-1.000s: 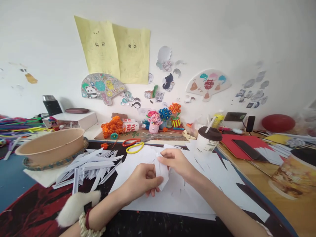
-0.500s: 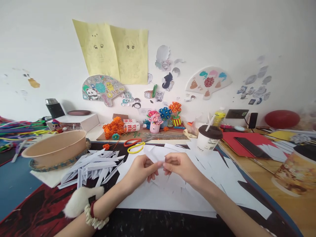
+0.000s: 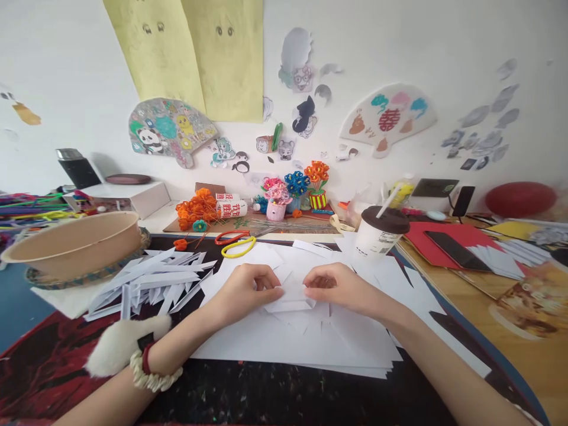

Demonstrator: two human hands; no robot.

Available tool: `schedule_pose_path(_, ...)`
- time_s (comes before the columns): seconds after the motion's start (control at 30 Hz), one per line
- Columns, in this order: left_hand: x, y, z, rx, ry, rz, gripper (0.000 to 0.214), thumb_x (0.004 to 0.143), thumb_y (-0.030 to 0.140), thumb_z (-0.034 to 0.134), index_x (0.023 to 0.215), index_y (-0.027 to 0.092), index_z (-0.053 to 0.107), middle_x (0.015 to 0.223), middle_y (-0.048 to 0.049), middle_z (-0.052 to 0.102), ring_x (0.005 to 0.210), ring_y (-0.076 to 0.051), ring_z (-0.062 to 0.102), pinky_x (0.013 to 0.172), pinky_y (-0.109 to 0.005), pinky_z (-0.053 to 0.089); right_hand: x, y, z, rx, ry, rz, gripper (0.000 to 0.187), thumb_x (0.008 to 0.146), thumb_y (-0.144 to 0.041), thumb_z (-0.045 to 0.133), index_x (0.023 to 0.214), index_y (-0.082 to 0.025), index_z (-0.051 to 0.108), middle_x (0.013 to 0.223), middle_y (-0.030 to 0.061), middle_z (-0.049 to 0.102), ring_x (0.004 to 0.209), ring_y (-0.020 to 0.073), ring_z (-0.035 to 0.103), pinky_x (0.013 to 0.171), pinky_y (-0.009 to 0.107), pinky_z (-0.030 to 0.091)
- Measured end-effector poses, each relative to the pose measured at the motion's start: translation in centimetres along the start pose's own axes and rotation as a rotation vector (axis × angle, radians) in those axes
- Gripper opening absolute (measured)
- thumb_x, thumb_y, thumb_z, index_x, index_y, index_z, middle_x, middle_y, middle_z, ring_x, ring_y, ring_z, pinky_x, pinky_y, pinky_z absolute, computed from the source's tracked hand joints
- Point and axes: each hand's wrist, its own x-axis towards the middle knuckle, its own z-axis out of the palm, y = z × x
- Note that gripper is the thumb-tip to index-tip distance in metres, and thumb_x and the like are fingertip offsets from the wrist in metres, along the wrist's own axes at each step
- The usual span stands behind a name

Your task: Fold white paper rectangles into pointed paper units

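A small piece of folded white paper (image 3: pixel 290 305) spans the gap between my two hands, above white sheets. My left hand (image 3: pixel 251 290) pinches its left side between thumb and fingers. At the paper's right side, my right hand (image 3: pixel 335 285) is closed in a similar pinch. Under both hands lies a stack of white paper sheets (image 3: pixel 288 349), with cut pieces scattered on top. Left of my left hand is a heap of folded white paper strips (image 3: pixel 153 278). A white fluffy thing (image 3: pixel 119 349) lies beside my left wrist.
A beige basin (image 3: pixel 75 248) stands at left. Behind my hands are yellow-handled scissors (image 3: pixel 238 247), orange handmade flowers (image 3: pixel 195 210) and small flower pots. A lidded drink cup with a straw (image 3: pixel 380 234) stands right of the sheets. Farther right lies a phone (image 3: pixel 457 249) on red paper.
My hands have moved apart, from nearly touching to either side of the paper. The paper now lies lower and flatter between them. The camera view has tilted down.
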Motion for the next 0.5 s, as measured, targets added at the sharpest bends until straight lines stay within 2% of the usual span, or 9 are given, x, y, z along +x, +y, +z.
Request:
schedule_pose_path(0.07, 0.0, -0.3, 0.5, -0.015, -0.028, -0.03, 0.018, 0.078, 0.033, 0.065, 0.073, 0.015, 0.066, 0.059, 0.0024, 0.058, 0.057, -0.012, 0.049, 0.056, -0.024, 0.035, 0.2, 0.2, 0.5, -0.046, 0.012, 0.0, 0.019, 0.075, -0.03, 0.071, 0.088, -0.017, 0.068, 0.068, 0.0009, 0.064, 0.066, 0.0155, 0.056, 0.062, 0.028, 0.043)
schedule_pose_path(0.2, -0.3, -0.3, 0.5, 0.036, -0.125, -0.011, 0.014, 0.08, 0.03, 0.062, 0.079, 0.018, 0.068, 0.069, 0.0013, 0.063, 0.066, -0.013, 0.053, 0.061, -0.024, 0.038, 0.2, 0.4, 1.5, -0.183, 0.038, 0.034, 0.007, 0.071, -0.024, 0.072, 0.074, -0.019, 0.07, 0.063, -0.0012, 0.06, 0.062, 0.0143, 0.053, 0.057, 0.026, 0.039)
schedule_pose_path(0.3, -0.4, -0.4, 0.1, 0.095, -0.177, 0.021, 0.009, 0.077, 0.026, 0.066, 0.084, 0.021, 0.07, 0.078, 0.0017, 0.064, 0.075, -0.015, 0.055, 0.066, -0.025, 0.04, 0.0, 0.5, 1.8, -0.215, 0.069, 0.053, 0.005, 0.073, -0.024, 0.07, 0.074, -0.019, 0.069, 0.065, -0.0017, 0.059, 0.063, 0.0138, 0.051, 0.057, 0.026, 0.039)
schedule_pose_path(0.5, -0.6, -0.9, 0.6, 0.187, -0.113, 0.042, 0.007, 0.077, 0.019, 0.065, 0.081, 0.023, 0.068, 0.075, 0.005, 0.062, 0.071, -0.013, 0.054, 0.074, -0.028, 0.037, -0.4, 0.6, 1.5, -0.195, 0.081, 0.064, 0.005, 0.076, -0.024, 0.068, 0.08, -0.022, 0.07, 0.07, -0.0018, 0.062, 0.067, 0.0143, 0.052, 0.061, 0.027, 0.041)
